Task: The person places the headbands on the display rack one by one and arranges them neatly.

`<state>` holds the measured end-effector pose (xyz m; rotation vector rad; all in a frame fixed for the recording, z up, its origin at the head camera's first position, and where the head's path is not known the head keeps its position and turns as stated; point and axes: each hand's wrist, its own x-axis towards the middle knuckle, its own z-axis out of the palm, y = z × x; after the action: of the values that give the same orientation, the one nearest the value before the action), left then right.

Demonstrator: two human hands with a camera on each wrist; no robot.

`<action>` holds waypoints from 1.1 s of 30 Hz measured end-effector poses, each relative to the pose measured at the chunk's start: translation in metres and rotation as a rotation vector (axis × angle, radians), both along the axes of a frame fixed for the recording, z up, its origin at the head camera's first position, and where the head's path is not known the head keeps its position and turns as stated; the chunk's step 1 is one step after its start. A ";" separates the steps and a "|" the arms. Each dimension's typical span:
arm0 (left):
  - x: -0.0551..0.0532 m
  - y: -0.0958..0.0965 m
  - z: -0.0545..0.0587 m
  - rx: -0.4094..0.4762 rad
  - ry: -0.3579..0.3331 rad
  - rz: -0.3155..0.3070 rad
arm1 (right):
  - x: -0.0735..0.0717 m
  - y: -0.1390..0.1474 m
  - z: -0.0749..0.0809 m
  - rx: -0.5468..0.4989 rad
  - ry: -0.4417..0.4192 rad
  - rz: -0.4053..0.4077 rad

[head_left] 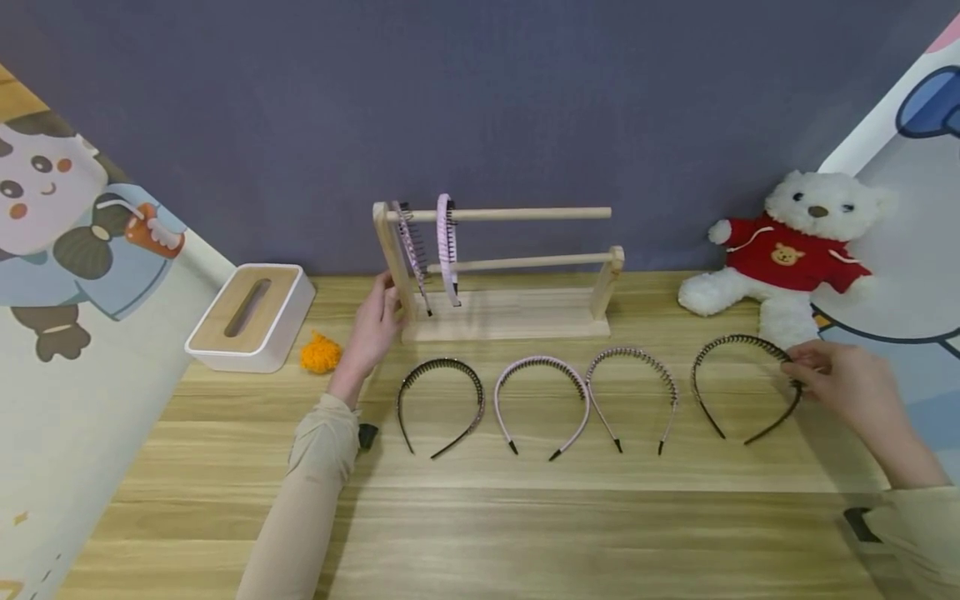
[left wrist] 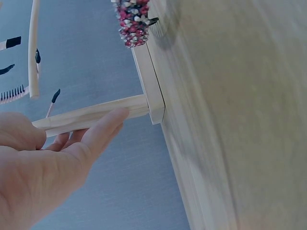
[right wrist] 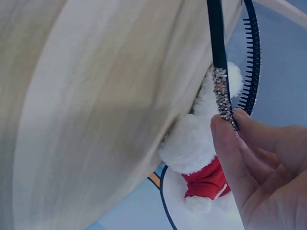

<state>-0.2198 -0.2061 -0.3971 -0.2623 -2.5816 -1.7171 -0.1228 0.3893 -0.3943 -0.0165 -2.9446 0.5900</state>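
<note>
My right hand (head_left: 851,387) pinches one side of a black toothed headband (head_left: 738,338) between thumb and fingers, at the right of the table. The right wrist view shows glittery stones on this headband (right wrist: 220,91) beside the fingertips. At the wooden rack (head_left: 517,312), my left hand (head_left: 378,321) grips the left upright (left wrist: 96,112), thumb on one side and fingers on the other. Near that upright, a beaded headband (head_left: 408,237) and a pink headband (head_left: 445,242) hang on the rack's bars. A dark headband (head_left: 442,363), a pink headband (head_left: 542,360) and a thin pinkish headband (head_left: 633,351) lie in front.
Left of the rack stand a white tissue box (head_left: 251,321) with a wooden lid and an orange fuzzy ball (head_left: 321,353). A white teddy bear (head_left: 787,250) in a red top sits at the back right. A dark wall (head_left: 495,100) rises behind the table.
</note>
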 end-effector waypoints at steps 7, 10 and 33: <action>0.000 -0.001 -0.001 -0.003 0.006 0.005 | 0.000 -0.006 0.011 -0.037 -0.018 -0.001; 0.000 -0.001 -0.001 -0.004 0.004 0.007 | 0.001 -0.009 0.014 -0.069 -0.026 -0.008; -0.002 0.000 -0.002 0.000 0.008 0.007 | 0.002 -0.024 0.032 -0.152 0.023 -0.035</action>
<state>-0.2214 -0.2061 -0.3988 -0.2591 -2.5732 -1.7107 -0.1206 0.3652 -0.3628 -0.0765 -2.8641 0.8020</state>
